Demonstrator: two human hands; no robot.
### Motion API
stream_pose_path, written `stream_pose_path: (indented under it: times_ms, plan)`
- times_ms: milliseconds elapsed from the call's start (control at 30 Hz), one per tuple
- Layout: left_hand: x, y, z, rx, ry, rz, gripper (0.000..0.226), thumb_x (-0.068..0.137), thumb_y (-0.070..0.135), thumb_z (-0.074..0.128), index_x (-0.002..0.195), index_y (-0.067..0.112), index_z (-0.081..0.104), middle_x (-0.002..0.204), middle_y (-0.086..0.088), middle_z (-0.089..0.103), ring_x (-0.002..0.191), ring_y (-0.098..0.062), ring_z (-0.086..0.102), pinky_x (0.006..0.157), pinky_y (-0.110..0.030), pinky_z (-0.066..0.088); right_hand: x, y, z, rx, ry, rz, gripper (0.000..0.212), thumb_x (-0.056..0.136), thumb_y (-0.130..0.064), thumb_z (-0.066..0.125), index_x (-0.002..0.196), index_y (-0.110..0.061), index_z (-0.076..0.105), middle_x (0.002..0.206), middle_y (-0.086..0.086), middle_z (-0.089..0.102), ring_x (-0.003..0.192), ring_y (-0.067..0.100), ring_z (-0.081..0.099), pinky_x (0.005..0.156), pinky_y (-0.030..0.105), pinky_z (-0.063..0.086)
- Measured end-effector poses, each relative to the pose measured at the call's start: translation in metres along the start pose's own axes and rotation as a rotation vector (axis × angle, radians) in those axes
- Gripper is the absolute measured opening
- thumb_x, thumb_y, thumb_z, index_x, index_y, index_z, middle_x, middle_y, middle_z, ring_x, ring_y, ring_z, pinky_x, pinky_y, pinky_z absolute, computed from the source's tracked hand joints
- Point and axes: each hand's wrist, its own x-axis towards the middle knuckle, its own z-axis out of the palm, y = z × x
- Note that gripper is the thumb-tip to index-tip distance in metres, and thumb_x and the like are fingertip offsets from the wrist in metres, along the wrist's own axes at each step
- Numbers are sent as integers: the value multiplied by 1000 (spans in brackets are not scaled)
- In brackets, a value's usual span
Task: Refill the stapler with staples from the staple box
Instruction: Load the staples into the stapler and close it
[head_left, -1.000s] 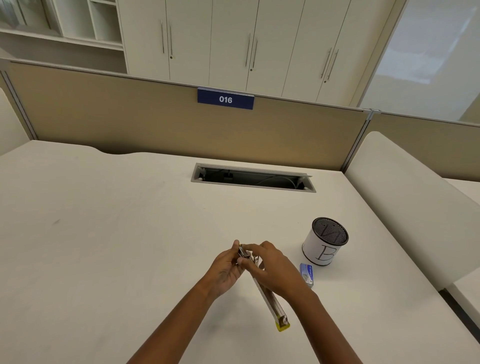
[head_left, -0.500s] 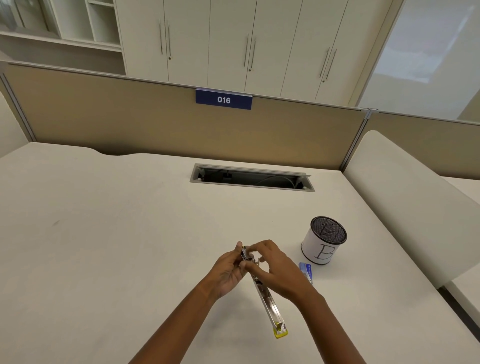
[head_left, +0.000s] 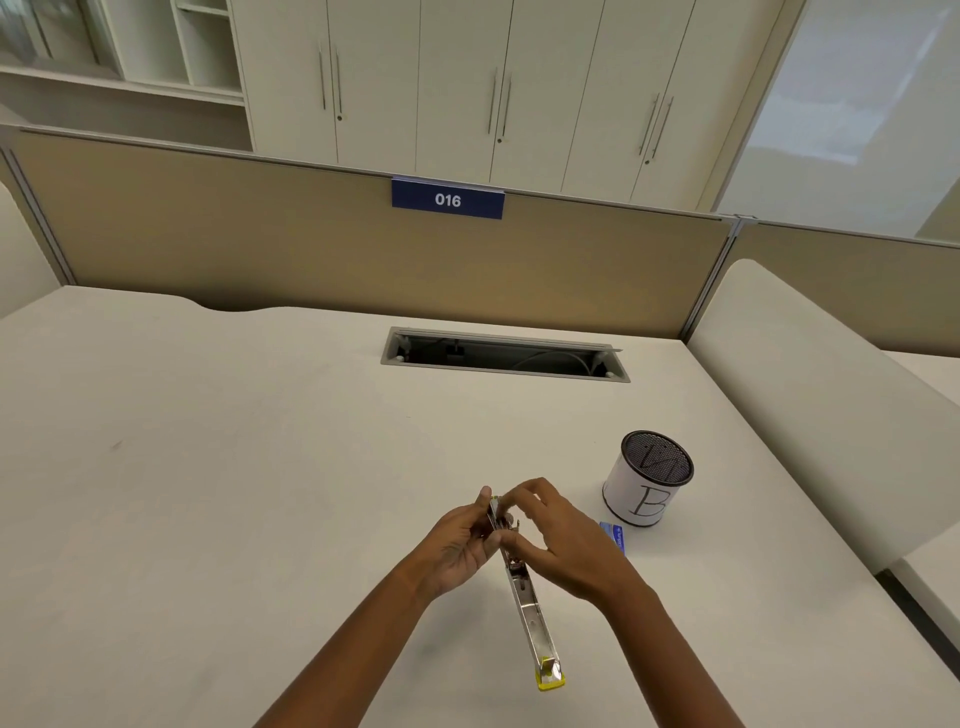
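— Above the surface, near the box, the open stapler is gripped at its far end by fingers of the left hand and pinched by the right hand.
— Judged light, stiff, slick; the sides are best gripped.

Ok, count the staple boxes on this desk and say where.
1. The blue staple box lies on the desk just right of the right hand, beside the lettered cup. The hand covers part of it; another could lie hidden behind it.
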Motion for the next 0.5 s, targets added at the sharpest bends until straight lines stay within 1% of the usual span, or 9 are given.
stream_pose_path:
  times_ms: [67, 133, 167, 200, 267, 300, 367, 433, 500]
  plan:
    - [0, 1, 1, -18, 19, -4, 35, 94, 24, 46, 80, -4, 64, 60, -12, 61, 43, -12, 60, 47, -18, 55, -1, 2, 0, 48, -15, 33, 40, 86, -55, 44, 120, -33, 44, 128, -7, 44, 108, 12, 52, 80, 24, 46]
    - [0, 1, 1, -48, 28, 6, 32, 94, 23, 46, 83, -4, 59, 58, -12, 62, 43, -13, 61, 46, -19, 56, -2, 0, 1, 237, -17, 86, 36, 84, -56, 46, 117, -42, 43, 125, -9, 45, 105, 9, 53, 77, 17, 44]
    - [1, 2, 0, -55, 31, 14, 31, 95, 22, 46, 84, -4, 58, 56, -11, 63, 43, -13, 62, 47, -19, 56, -3, -2, 2, 359, -10, 115, 33, 82, -55, 49, 113, -47, 42, 122, -9, 46, 103, 8, 54, 76, 15, 44]
    - [1, 2, -1, -55, 34, 23, 31, 95, 22, 45, 85, -4, 58, 55, -11, 64, 44, -14, 63, 48, -19, 56, -3, -4, 4, 465, 1, 142, 30, 83, -51, 52, 110, -49, 41, 120, -9, 48, 102, 8, 55, 76, 16, 45]
    - [2, 2, -2, -51, 26, 30, 31, 95, 22, 44, 84, -4, 58, 54, -11, 65, 44, -14, 63, 48, -19, 56, -4, -7, 11, 572, 24, 177, 25, 87, -39, 55, 106, -49, 42, 118, -6, 52, 100, 13, 59, 79, 22, 50]
    - [2, 2, -2, -50, 21, 29, 32, 95, 23, 45, 82, -4, 58, 54, -11, 65, 43, -14, 63, 48, -19, 56, -4, -9, 13, 591, 30, 189, 25, 88, -34, 55, 105, -48, 42, 117, -4, 53, 99, 15, 60, 79, 24, 51]
    - [3, 1, -3, -49, 27, 34, 33, 94, 22, 46, 81, -4, 59, 56, -12, 65, 42, -13, 62, 48, -19, 56, -4, -12, 17, 644, 37, 218, 24, 89, -30, 55, 106, -42, 44, 116, -1, 55, 95, 14, 62, 72, 18, 53]
    - [4, 0, -4, -47, 34, 46, 31, 94, 22, 46, 81, -3, 59, 55, -11, 66, 44, -13, 63, 48, -19, 56, -3, -14, 18, 780, 47, 295, 25, 88, -27, 57, 110, -34, 47, 110, -1, 58, 87, 9, 64, 60, 12, 52]
    - [3, 0, -5, -36, 22, 49, 30, 95, 22, 45, 83, -2, 59, 53, -9, 66, 46, -12, 64, 49, -19, 56, -1, -14, 20, 962, 42, 420, 28, 87, -22, 60, 113, -25, 50, 102, -1, 61, 80, 9, 63, 55, 12, 50]
